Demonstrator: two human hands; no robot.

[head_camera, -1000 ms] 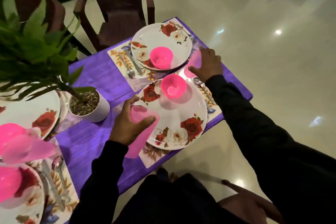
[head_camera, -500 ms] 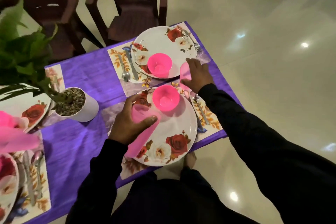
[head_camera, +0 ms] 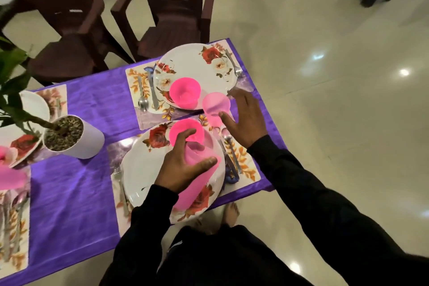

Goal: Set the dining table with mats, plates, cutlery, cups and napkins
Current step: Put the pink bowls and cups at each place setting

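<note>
My left hand (head_camera: 183, 167) grips a tall pink cup (head_camera: 195, 186), tilted, over the near rose-patterned plate (head_camera: 141, 165). A pink bowl (head_camera: 183, 129) on that plate is partly hidden behind my fingers. Another pink cup (head_camera: 214, 108) stands upright between the two place mats. My right hand (head_camera: 247, 118) hovers beside it with spread, straight fingers, the thumb at its side. The far plate (head_camera: 195, 67) carries a second pink bowl (head_camera: 184, 93). A spoon and knife (head_camera: 228, 141) lie right of the near plate and a fork (head_camera: 118, 176) left of it.
A white pot with a green plant (head_camera: 74, 139) stands left of the near setting. Further settings with pink items (head_camera: 11, 176) sit at the far left. Two dark chairs (head_camera: 167, 7) face the purple-clothed table (head_camera: 76, 193), whose edge runs just right of my right hand.
My right hand has let go of the cup between the mats and opened beside it. My left hand has carried its cup rightward, over the near plate.
</note>
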